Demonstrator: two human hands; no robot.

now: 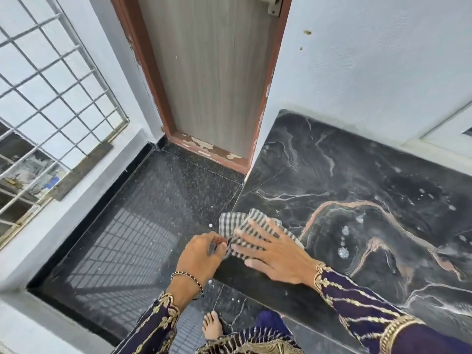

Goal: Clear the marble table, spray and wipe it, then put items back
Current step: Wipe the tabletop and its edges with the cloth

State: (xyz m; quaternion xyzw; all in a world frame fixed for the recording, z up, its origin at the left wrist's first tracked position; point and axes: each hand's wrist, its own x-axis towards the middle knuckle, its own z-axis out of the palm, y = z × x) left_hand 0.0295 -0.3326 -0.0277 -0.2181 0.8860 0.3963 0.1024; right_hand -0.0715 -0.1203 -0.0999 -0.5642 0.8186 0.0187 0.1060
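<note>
A black marble table (357, 180) with pale and pink veins fills the right half of the head view. Several spray droplets (343, 241) sit wet on its surface. A striped grey-and-white cloth (245, 219) lies at the table's left front corner. My right hand (274, 254) lies flat on the cloth with fingers spread. My left hand (201, 254) pinches the cloth's near-left corner at the table edge. No other items stand on the marble.
A wooden door (212, 72) in a red-brown frame stands behind the table's left end. A barred window grille (51, 98) is on the left above a grey ledge. Dark speckled floor (143, 221) lies below, with my bare foot (212, 325) by the table front.
</note>
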